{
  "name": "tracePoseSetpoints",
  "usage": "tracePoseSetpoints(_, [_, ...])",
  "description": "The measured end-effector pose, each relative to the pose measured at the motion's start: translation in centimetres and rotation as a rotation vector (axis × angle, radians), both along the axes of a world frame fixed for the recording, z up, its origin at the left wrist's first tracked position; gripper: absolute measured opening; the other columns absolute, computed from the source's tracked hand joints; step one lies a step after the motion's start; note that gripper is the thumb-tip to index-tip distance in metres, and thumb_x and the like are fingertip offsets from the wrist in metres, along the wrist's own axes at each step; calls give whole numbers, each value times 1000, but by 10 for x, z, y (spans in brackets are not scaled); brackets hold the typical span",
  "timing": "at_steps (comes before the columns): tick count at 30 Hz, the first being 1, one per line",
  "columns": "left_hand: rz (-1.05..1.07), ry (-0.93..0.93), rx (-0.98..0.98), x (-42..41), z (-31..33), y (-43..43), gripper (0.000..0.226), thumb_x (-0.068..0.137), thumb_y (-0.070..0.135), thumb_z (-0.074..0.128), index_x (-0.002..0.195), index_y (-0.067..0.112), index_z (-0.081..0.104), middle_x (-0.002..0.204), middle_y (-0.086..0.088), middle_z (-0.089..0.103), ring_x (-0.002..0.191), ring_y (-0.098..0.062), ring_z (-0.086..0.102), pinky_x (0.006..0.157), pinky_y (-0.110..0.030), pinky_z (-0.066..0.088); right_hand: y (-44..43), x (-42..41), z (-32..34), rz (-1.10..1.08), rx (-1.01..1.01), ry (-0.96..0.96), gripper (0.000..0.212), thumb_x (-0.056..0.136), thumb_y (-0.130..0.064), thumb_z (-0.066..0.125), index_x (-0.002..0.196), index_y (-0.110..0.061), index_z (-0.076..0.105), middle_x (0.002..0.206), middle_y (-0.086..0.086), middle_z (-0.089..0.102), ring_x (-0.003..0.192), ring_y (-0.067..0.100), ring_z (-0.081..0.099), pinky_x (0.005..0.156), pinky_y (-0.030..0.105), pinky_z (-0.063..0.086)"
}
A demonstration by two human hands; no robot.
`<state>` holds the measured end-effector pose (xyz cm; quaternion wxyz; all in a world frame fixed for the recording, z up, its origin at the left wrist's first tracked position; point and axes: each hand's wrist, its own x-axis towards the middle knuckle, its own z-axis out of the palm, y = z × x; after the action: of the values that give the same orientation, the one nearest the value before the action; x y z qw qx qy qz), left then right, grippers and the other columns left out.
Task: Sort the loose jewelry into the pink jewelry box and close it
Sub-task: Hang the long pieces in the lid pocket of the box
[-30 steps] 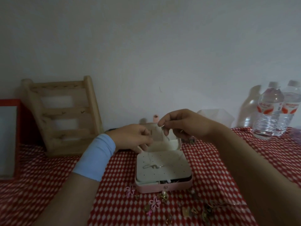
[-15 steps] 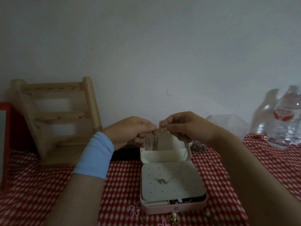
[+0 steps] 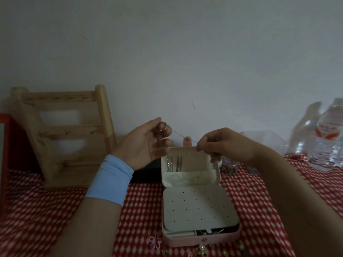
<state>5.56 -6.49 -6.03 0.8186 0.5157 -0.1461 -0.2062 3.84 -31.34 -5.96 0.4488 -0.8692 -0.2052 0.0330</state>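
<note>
The pink jewelry box (image 3: 202, 240) lies open on the red checked cloth, its lid (image 3: 189, 180) upright and a white perforated insert (image 3: 198, 208) over the base. A thin chain necklace (image 3: 178, 135) stretches taut between my hands above the lid. My left hand (image 3: 146, 143), palm turned up, holds one end bunched at its fingertips. My right hand (image 3: 219, 143) pinches the other end just over the lid's top edge. Several necklaces hang inside the lid. Loose jewelry, including a pink flower piece (image 3: 155, 242), lies in front of the box.
A wooden jewelry rack (image 3: 66, 134) leans against the wall at the left, beside a red frame (image 3: 7, 145). Water bottles (image 3: 326, 138) stand at the right. A clear container (image 3: 263, 140) sits behind my right hand.
The hands have drawn apart, the left moving left and up with its palm opening. The necklace has lifted off the perforated insert and now runs taut between them.
</note>
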Motion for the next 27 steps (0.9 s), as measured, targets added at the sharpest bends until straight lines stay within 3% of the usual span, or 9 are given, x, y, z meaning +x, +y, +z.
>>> tracePoseSetpoints(4, [33,-182,55,-2,-2,-11,15,88,30,56,95,20,66,110,-2,72,84,-16,69,64,-26,55,9,0,3,31,-59,-89,15,97,-23,63,95,-17,77,76,1,68,66,8,57,68,24,52])
tracePoseSetpoints(9, [-28,-326,267,-4,-11,-24,38,84,19,65,122,19,61,122,-14,68,108,-28,66,85,-38,55,13,-3,7,31,-52,-161,17,97,-16,62,94,-24,77,79,-15,72,71,-1,63,73,25,57])
tracePoseSetpoints(13, [18,-435,486,-2,-15,-26,37,90,8,65,122,28,62,107,-9,73,97,-22,67,87,-39,52,14,-2,7,-36,-37,-229,13,94,-18,68,93,-23,80,85,-13,76,73,10,70,69,31,62])
tracePoseSetpoints(17, [61,-488,653,-1,-20,-33,29,90,10,68,110,31,65,85,3,70,80,-12,63,77,-27,52,19,-1,1,-108,-57,-303,23,91,-7,65,82,-27,75,68,-22,69,59,14,69,56,15,51])
tracePoseSetpoints(20, [118,-495,688,-1,-22,-37,16,93,12,63,105,22,70,72,11,67,67,-6,57,65,-18,50,23,2,-3,-174,27,-347,19,92,-3,64,82,-19,69,67,-14,68,51,10,66,48,12,45])
tracePoseSetpoints(24, [127,-456,569,-1,-22,-38,17,98,15,55,97,18,72,84,-8,62,62,-10,53,64,-24,47,26,6,-6,-152,302,-186,3,96,-9,65,96,-7,68,88,11,67,53,15,58,54,35,60])
tracePoseSetpoints(27, [143,-389,467,-1,-21,-39,19,100,17,51,96,16,70,74,-4,56,61,-14,51,63,-30,45,24,7,-9,-89,373,29,24,102,-22,57,107,-6,74,99,16,73,59,20,54,62,40,60])
